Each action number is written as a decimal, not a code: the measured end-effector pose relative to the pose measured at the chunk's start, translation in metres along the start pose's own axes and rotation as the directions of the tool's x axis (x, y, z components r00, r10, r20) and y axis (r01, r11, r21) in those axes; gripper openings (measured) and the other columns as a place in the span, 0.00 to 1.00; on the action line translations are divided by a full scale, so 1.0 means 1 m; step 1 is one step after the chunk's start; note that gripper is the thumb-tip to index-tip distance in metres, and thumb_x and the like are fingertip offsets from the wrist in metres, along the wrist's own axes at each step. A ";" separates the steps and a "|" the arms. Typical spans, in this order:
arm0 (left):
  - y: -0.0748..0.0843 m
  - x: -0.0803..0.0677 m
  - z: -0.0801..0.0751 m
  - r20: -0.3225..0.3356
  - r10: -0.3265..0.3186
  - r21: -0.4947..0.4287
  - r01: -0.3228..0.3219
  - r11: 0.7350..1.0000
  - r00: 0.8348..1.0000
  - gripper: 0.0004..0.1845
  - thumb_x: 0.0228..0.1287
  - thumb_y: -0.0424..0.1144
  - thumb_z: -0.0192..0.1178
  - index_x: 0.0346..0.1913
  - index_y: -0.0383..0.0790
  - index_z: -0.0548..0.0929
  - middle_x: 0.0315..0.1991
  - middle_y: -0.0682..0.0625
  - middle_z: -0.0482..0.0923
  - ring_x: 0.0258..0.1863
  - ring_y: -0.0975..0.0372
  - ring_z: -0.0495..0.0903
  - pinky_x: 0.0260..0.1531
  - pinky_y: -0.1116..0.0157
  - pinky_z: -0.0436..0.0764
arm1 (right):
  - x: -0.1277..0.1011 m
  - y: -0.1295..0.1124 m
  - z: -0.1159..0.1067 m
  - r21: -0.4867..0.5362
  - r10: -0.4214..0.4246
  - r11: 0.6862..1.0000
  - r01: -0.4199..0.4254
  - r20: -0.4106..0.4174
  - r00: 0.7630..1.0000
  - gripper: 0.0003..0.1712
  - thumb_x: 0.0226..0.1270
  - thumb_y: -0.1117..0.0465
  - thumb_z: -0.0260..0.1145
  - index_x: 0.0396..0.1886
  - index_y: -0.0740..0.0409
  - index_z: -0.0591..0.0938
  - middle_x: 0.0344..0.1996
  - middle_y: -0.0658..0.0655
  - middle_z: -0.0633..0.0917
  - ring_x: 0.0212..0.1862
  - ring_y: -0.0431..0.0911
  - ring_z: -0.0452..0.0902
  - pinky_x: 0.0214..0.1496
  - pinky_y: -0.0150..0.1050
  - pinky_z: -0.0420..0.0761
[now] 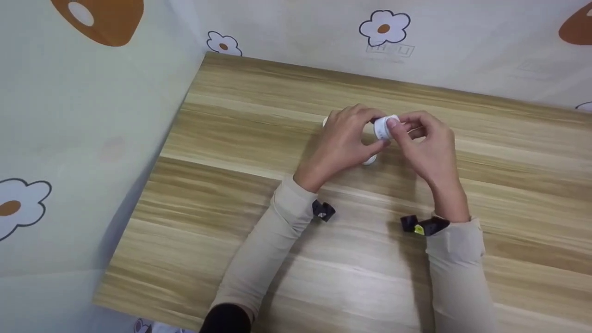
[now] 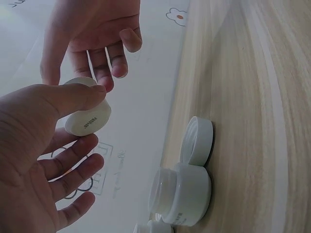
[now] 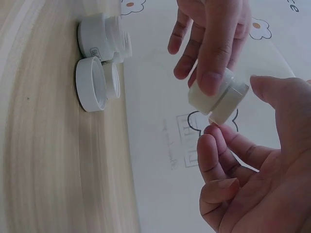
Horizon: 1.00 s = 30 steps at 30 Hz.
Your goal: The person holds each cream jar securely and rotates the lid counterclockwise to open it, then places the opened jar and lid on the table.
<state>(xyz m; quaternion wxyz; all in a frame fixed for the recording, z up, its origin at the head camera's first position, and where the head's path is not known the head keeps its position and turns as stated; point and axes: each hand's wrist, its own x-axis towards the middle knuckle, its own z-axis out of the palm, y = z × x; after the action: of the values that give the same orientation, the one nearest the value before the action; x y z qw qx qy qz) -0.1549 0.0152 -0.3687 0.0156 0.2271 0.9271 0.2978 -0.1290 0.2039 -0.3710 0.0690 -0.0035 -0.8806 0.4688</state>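
Small white round jar (image 1: 383, 127), label on side. Tilted, held above tabletop between both hands' fingertips.

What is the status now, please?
Left hand and right hand both pinch small white round plastic jar. Open white jar, loose lid on table.

A light wood-grain bench (image 1: 231, 138) fills a corner enclosed by pale cloth walls. The left wall (image 1: 69, 115) and the back wall (image 1: 462, 46) carry a print of white flowers with brown centres (image 1: 384, 27), along with larger brown shapes (image 1: 99, 16). The bench top shows bands of lighter and darker grain running across its width. Soft, even light falls over the surface, casting only faint shadows.
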 end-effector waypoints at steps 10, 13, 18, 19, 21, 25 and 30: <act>0.000 -0.002 0.000 -0.017 0.010 -0.014 -0.010 1.000 1.000 0.25 0.69 0.55 0.69 0.66 0.53 0.83 0.63 0.57 0.84 0.65 0.62 0.80 0.68 0.56 0.72 | -0.001 0.000 0.000 0.047 -0.066 0.997 0.065 0.006 0.998 0.19 0.70 0.53 0.73 0.53 0.60 0.89 0.36 0.39 0.84 0.37 0.35 0.82 0.38 0.25 0.78; -0.001 -0.002 0.001 -0.025 0.014 -0.011 -0.014 1.000 1.000 0.25 0.69 0.54 0.70 0.65 0.52 0.84 0.62 0.56 0.84 0.64 0.61 0.82 0.67 0.55 0.73 | -0.002 0.001 0.000 0.061 -0.080 0.995 0.078 0.023 0.997 0.19 0.70 0.54 0.73 0.55 0.59 0.88 0.39 0.42 0.85 0.38 0.35 0.82 0.37 0.25 0.79; -0.002 -0.001 0.002 -0.027 0.005 -0.024 -0.006 1.000 1.000 0.24 0.69 0.54 0.70 0.65 0.52 0.84 0.61 0.56 0.85 0.62 0.62 0.82 0.65 0.55 0.72 | -0.002 0.002 -0.001 0.072 -0.077 0.994 0.076 0.012 0.997 0.24 0.72 0.53 0.71 0.63 0.57 0.85 0.47 0.48 0.86 0.41 0.34 0.84 0.39 0.26 0.79; -0.003 -0.001 0.002 -0.029 0.002 -0.029 -0.003 1.000 1.000 0.24 0.69 0.54 0.70 0.65 0.52 0.84 0.61 0.56 0.85 0.62 0.62 0.82 0.65 0.56 0.72 | -0.002 0.002 -0.002 0.074 -0.071 0.995 0.071 0.004 0.997 0.25 0.73 0.52 0.71 0.64 0.57 0.84 0.48 0.50 0.87 0.42 0.33 0.84 0.40 0.26 0.79; -0.003 -0.002 0.003 -0.024 -0.005 -0.036 0.004 0.999 1.000 0.25 0.69 0.54 0.70 0.65 0.52 0.84 0.62 0.57 0.84 0.62 0.63 0.81 0.65 0.56 0.71 | -0.003 0.002 -0.003 0.067 -0.053 0.996 0.054 -0.014 0.998 0.25 0.74 0.50 0.70 0.64 0.57 0.84 0.49 0.52 0.87 0.42 0.33 0.84 0.42 0.27 0.79; -0.002 -0.002 0.003 -0.017 -0.005 -0.038 0.004 0.999 1.000 0.25 0.70 0.55 0.69 0.65 0.52 0.84 0.61 0.56 0.85 0.62 0.63 0.81 0.65 0.58 0.71 | -0.002 0.004 -0.003 0.031 -0.016 0.999 0.017 -0.026 1.000 0.22 0.74 0.47 0.69 0.57 0.57 0.88 0.43 0.47 0.87 0.40 0.33 0.83 0.43 0.29 0.78; -0.001 -0.001 0.004 -0.005 -0.003 -0.035 0.002 0.999 1.000 0.25 0.69 0.54 0.70 0.66 0.51 0.83 0.63 0.56 0.84 0.65 0.62 0.80 0.66 0.58 0.70 | -0.001 0.005 0.000 0.014 -0.007 1.000 0.008 -0.014 1.000 0.21 0.71 0.46 0.73 0.49 0.59 0.90 0.33 0.36 0.84 0.35 0.35 0.81 0.41 0.28 0.77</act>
<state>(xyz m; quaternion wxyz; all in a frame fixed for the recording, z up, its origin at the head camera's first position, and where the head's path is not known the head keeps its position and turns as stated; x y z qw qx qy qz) -0.1539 0.0162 -0.3731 0.0177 0.2249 0.9221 0.3144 -0.1288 0.2065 -0.3752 0.0767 -0.0029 -0.8768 0.4748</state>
